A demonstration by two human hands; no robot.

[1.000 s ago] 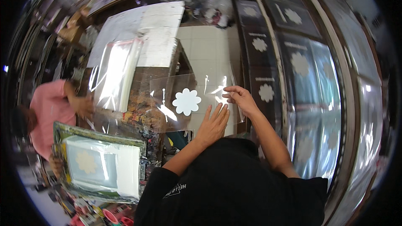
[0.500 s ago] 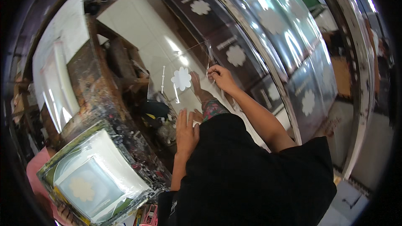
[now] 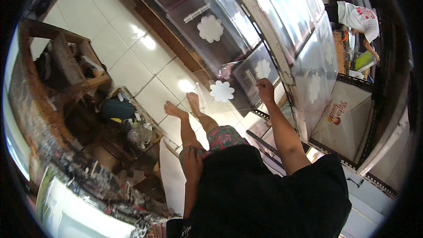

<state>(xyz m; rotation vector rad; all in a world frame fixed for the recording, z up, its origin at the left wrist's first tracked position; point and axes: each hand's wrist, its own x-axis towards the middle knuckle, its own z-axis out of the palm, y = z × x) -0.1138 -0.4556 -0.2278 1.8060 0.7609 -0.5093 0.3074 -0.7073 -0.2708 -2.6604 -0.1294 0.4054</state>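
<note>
A clear plastic sheet (image 3: 233,104) printed with a white flower shape (image 3: 221,91) hangs before me, over the tiled floor and the edge of a rack. My right hand (image 3: 265,91) is closed on its right edge, arm stretched forward. Low by my body, my left hand (image 3: 192,163) lies against my patterned shorts (image 3: 224,137), fingers extended and holding nothing visible. Close beyond the sheet, similar clear sheets with white flowers (image 3: 211,29) lie on the rack (image 3: 252,16).
On my left runs a paint-stained bench (image 3: 53,150) with wooden shelves beneath. A screen-printing frame (image 3: 66,207) sits at the lower left. Beside the shelves is a box of clutter (image 3: 136,128). A person in a white shirt (image 3: 357,20) works beyond the rack at the upper right.
My view and body have turned right, from the bench toward the rack. My right hand has carried the clear sheet along. My left hand has dropped from near the sheet to my shorts.
</note>
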